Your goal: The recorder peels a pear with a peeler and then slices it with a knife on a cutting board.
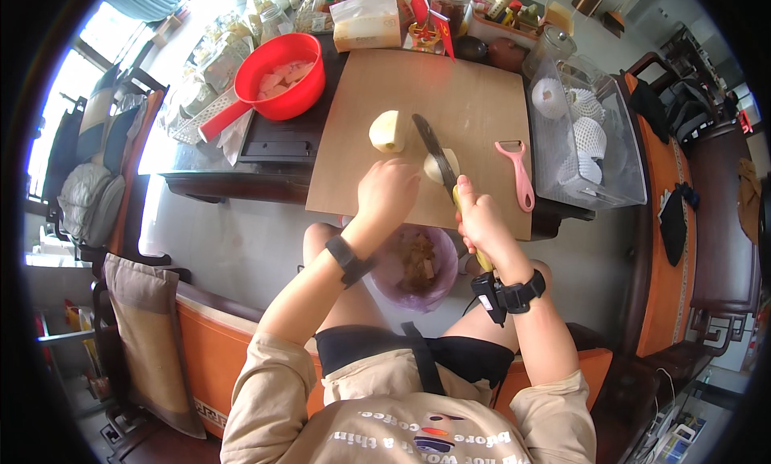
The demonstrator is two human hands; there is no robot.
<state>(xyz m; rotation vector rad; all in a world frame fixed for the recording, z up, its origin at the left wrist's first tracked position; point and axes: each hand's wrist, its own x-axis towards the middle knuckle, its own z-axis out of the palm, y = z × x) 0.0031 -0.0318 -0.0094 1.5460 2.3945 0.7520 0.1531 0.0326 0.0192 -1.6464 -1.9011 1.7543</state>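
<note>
My right hand (480,217) grips the yellow handle of a dark-bladed knife (429,137). Its blade crosses above or against a pale peeled fruit piece (451,160) on the brown board (367,84); I cannot tell whether it touches. A larger peeled fruit chunk (385,131), cut flat on one side, rests to the left. My left hand (388,190) is bent over the board's front part, just below that chunk. Its fingers are curled and their tips hidden, so whether it holds anything is unclear. A pink peeler (519,172) lies near the board's right edge.
A red long-handled basin (313,93) with pale slices stands left of the board. On the right, a clear plastic bin (623,169) holds several foam-netted fruits (589,137). Tissues (366,30) and jars line the back. Below the front edge, a purple-lined bin (443,277) contains scraps.
</note>
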